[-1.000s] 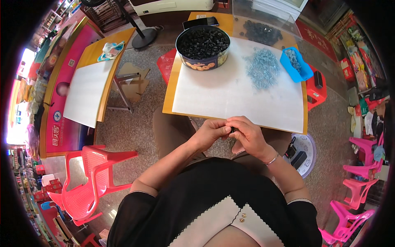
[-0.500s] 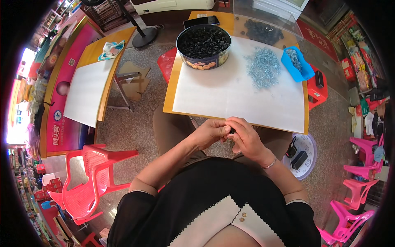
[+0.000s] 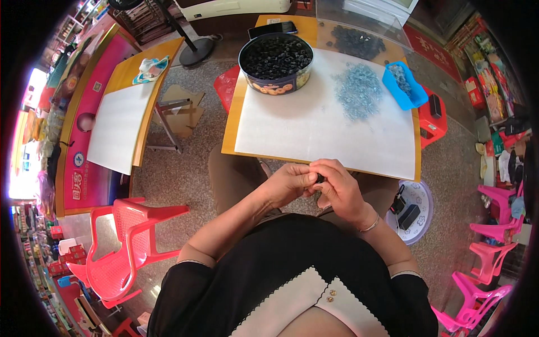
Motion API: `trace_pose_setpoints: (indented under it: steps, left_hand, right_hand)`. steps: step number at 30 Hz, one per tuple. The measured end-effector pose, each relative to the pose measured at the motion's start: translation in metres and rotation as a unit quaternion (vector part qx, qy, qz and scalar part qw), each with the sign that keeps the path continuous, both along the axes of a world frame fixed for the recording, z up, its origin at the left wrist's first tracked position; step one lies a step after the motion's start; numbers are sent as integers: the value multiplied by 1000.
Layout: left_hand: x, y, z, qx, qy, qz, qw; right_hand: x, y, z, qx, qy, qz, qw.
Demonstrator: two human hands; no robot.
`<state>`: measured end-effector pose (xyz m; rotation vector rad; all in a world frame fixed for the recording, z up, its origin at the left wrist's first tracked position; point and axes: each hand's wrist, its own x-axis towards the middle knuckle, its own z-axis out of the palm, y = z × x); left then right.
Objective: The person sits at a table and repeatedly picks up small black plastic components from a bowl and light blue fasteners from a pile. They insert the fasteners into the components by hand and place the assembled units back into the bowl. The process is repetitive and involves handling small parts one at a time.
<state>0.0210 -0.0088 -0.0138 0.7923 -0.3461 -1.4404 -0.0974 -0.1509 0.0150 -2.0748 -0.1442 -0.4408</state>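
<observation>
My left hand (image 3: 293, 182) and my right hand (image 3: 339, 186) meet over my lap, just off the table's near edge. Pinched between their fingertips is a small black part (image 3: 320, 178), partly covered by the fingers; its exact kind is too small to make out. On the white board (image 3: 292, 135) ahead stands a round tin (image 3: 275, 87) full of small black ring-shaped parts (image 3: 278, 56). To its right lies a loose pile of small clear bluish pieces (image 3: 359, 92). A blue plastic tray (image 3: 414, 98) beside the pile holds more such pieces.
Black parts (image 3: 359, 42) lie at the table's far side, next to a clear panel. A dark phone (image 3: 273, 29) rests behind the tin. Red stools (image 3: 432, 121) flank the table, and a basin (image 3: 418, 224) with black objects is at lower right. A red chair (image 3: 129, 241) stands left.
Both hands stay together and have shifted very slightly to the right. More of the black part shows between the fingertips now.
</observation>
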Motion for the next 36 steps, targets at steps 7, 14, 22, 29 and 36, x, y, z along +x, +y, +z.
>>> trace_pose_setpoints:
  steps: [7, 14, 22, 29, 36]
  left_hand:
    - [2, -9, -3, -4, 102, 60, 993]
    - [7, -16, -4, -7, 117, 68, 991]
    - [16, -12, -12, 52, 94, 86, 990]
    - [30, -11, -14, 65, 103, 118, 986]
    - [54, -22, -7, 86, -14, 148, 985]
  right_hand:
    - [7, 1, 4, 95, 7, -69, 993]
    - [32, -32, 6, 10, 3, -127, 992]
    - [158, -210, 46, -72, -84, -312, 944]
    - [219, -278, 75, -204, -32, -453, 867]
    - [166, -153, 18, -139, -107, -196, 965]
